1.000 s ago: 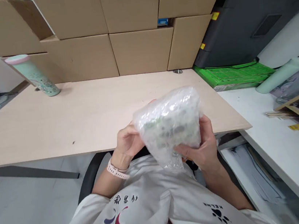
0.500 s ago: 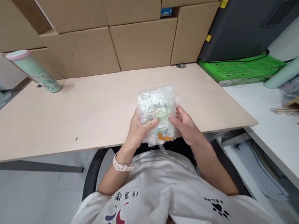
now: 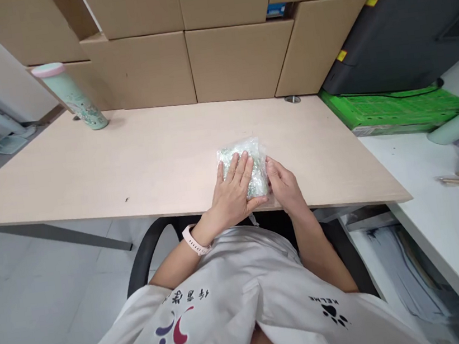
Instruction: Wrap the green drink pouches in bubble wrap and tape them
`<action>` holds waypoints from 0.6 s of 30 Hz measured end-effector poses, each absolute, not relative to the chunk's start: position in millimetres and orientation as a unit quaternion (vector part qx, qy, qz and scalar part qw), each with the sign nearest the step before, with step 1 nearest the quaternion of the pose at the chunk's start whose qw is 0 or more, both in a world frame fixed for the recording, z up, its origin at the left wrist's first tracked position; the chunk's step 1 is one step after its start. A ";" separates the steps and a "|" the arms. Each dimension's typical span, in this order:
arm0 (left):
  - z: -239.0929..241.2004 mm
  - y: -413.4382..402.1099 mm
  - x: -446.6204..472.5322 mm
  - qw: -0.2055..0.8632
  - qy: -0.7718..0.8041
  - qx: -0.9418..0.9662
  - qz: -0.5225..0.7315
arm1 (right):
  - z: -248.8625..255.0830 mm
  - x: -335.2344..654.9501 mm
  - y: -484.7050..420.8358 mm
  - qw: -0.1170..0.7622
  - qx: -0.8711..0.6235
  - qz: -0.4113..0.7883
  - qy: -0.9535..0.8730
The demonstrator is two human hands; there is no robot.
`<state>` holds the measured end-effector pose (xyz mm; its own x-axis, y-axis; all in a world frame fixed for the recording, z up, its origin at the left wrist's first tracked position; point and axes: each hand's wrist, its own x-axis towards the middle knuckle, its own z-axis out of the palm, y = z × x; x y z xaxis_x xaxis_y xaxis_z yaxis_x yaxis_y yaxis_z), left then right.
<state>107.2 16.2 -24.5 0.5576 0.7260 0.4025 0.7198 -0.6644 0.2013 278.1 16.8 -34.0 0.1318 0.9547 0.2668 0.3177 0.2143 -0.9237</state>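
Observation:
A clear plastic bag [image 3: 248, 152] with greenish contents lies on the light wooden desk [image 3: 147, 160], near its front edge. My left hand [image 3: 234, 191] rests flat on top of the bag with fingers spread, a pale watch on the wrist. My right hand [image 3: 284, 184] touches the bag's right side, fingers curled against its edge. The lower part of the bag is hidden under both hands.
A mint tumbler with a pink lid [image 3: 71, 97] stands at the desk's back left. Cardboard boxes [image 3: 234, 53] are stacked along the back. A green crate [image 3: 390, 111] and a black case [image 3: 405, 30] sit to the right, beside a white table [image 3: 441, 211].
The bag went from being held up in front of me down onto the desk. My left hand now lies flat on it and my right hand is at its side.

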 end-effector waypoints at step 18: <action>-35.6 15.9 114.5 0.298 0.404 0.695 0.514 | 30.1 260.3 20.1 0.452 -0.464 0.171 -0.742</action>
<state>114.5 15.9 -35.6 0.1445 0.8685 0.4741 0.2548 -0.4957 0.8303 260.3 20.1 30.1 -0.1602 0.8433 0.5129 0.5346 0.5110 -0.6732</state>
